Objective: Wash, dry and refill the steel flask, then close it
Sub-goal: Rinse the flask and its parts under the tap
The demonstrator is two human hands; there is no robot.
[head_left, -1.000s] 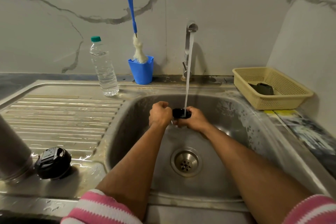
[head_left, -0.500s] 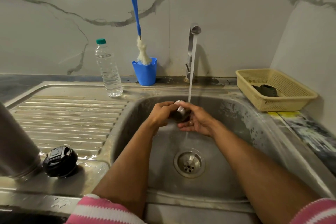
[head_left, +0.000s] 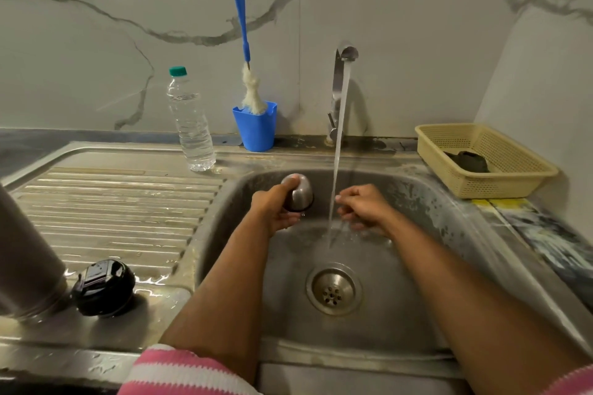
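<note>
So this is the washing step, rinsing the small parts. The left hand, mid-frame, grips a little steel cap just left of the water stream, dripping. The right hand sits right at the stream, fingers loosely curled, holding nothing I can make out.

The flask itself stands at the far left edge on the wet bench, with a black lid just beside it.

Next, I'd guess: set the cap down to drain, then drying.

Count: one flask, one steel cap, one black lid, one tap, one plastic bottle, one blue cup with one brush, one yellow basket.
</note>
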